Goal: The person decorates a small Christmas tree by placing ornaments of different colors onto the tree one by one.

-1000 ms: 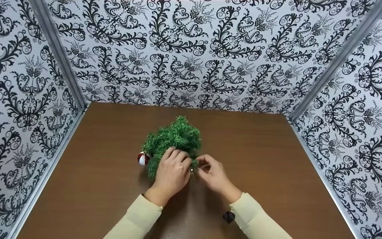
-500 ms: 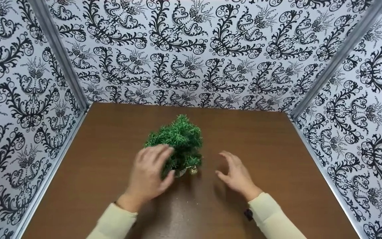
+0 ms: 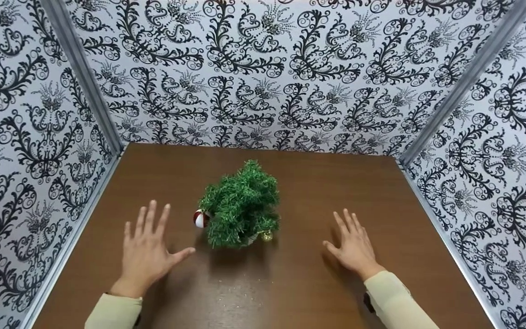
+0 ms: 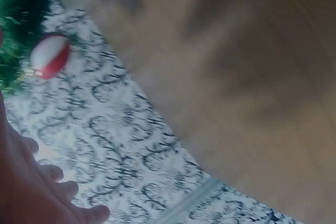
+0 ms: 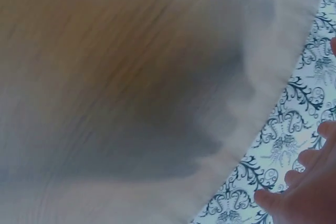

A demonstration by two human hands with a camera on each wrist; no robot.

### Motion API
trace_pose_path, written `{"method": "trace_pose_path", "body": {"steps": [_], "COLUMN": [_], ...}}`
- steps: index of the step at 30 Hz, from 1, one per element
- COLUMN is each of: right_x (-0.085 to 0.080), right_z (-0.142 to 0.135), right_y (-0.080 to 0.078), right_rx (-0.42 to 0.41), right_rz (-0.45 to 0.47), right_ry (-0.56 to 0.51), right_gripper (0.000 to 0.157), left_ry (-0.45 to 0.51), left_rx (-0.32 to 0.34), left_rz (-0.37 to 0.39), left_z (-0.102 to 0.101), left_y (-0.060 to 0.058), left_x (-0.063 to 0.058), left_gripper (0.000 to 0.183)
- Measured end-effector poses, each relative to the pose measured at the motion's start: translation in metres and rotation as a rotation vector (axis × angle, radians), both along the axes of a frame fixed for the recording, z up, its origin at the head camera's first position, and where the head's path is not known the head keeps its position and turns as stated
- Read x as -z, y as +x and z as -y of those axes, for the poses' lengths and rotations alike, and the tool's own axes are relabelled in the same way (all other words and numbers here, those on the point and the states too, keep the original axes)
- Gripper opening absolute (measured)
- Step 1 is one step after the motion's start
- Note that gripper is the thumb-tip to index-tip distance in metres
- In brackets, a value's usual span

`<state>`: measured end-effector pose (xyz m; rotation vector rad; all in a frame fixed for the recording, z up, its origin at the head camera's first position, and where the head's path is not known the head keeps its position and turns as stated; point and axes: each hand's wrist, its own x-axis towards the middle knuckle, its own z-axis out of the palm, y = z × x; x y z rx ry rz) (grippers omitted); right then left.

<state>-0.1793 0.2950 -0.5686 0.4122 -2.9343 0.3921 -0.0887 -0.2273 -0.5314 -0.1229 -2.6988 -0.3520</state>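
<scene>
A small green artificial Christmas tree (image 3: 244,201) stands near the middle of the table. On its left side hangs a red and white ball ornament (image 3: 200,219), which also shows in the left wrist view as a striped ball (image 4: 51,56). A small gold ornament (image 3: 267,236) hangs low at the tree's right front. My left hand (image 3: 146,253) is spread to the left of the tree, apart from it and holding nothing. To the right of the tree my right hand (image 3: 353,244) has its fingers extended and holds nothing. The tree's base is mostly hidden under the branches.
The brown wooden table (image 3: 336,187) is enclosed by patterned black and white walls (image 3: 254,82) at the back and both sides. Grey metal posts (image 3: 464,87) mark the corners. Tiny glittering specks (image 3: 233,292) lie on the table in front of the tree.
Both hands have let go and moved away from the tree, the left hand leftward, the right hand rightward. The ornaments and tree trunk base are now uncovered; the tree has stayed nearly in place.
</scene>
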Motion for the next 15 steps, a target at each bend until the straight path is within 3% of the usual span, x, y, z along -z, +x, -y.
{"method": "trace_pose_path", "body": {"steps": [5, 9, 15], "right_x": [0.000, 0.002, 0.003], "right_z": [-0.002, 0.000, -0.003], "right_y": [0.000, 0.000, -0.003], "right_rx": [0.027, 0.022, 0.024], "right_rz": [-0.005, 0.005, -0.005], "right_ry": [0.001, 0.013, 0.037], "right_gripper": [0.090, 0.090, 0.090], "left_ry": [-0.035, -0.061, -0.074], "left_rx": [-0.011, -0.032, -0.039], "left_rz": [0.040, 0.047, 0.063], "left_z": [0.010, 0.019, 0.026], "left_y": [-0.007, -0.004, -0.005], "left_x": [0.011, 0.015, 0.012], "left_gripper": [0.115, 0.115, 0.115]}}
